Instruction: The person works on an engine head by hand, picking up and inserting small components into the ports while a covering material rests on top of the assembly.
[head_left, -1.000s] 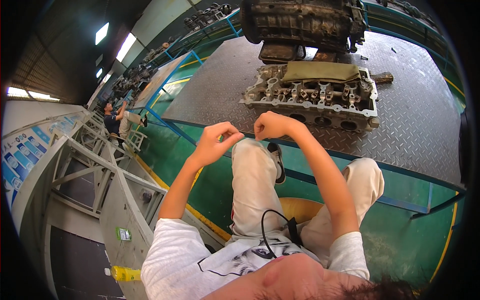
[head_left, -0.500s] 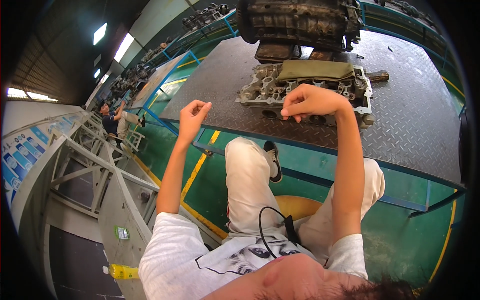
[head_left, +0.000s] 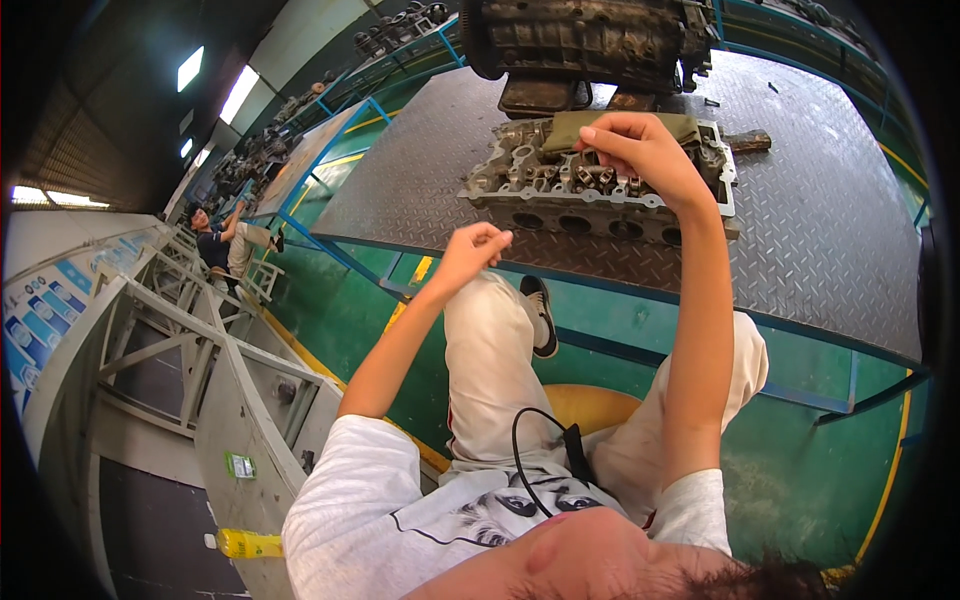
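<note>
A metal engine cylinder head (head_left: 590, 205) lies on the steel table, its open top showing valve gear and its near side a row of round ports. Folded over its far part is an olive-green cloth (head_left: 670, 128). My right hand (head_left: 640, 150) hovers above the head beside the cloth, thumb and fingers pinched; anything between them is too small or hidden to make out. Lower and to the left, my left hand (head_left: 472, 255) is curled near the table's front edge, above my knee. Its fingertips are pressed together, and I cannot see what they hold, if anything.
A large dark gearbox-like casing (head_left: 590, 45) rests on blocks at the back of the diamond-plate table (head_left: 820, 240). A short rod (head_left: 748, 142) sticks out right of the head. Metal frames (head_left: 215, 350), a yellow bottle (head_left: 245, 543) and a seated person (head_left: 225, 240) are at left.
My left hand has swung right, to the table's front edge. My right hand has moved away from me, from the head's near side to above its middle by the cloth.
</note>
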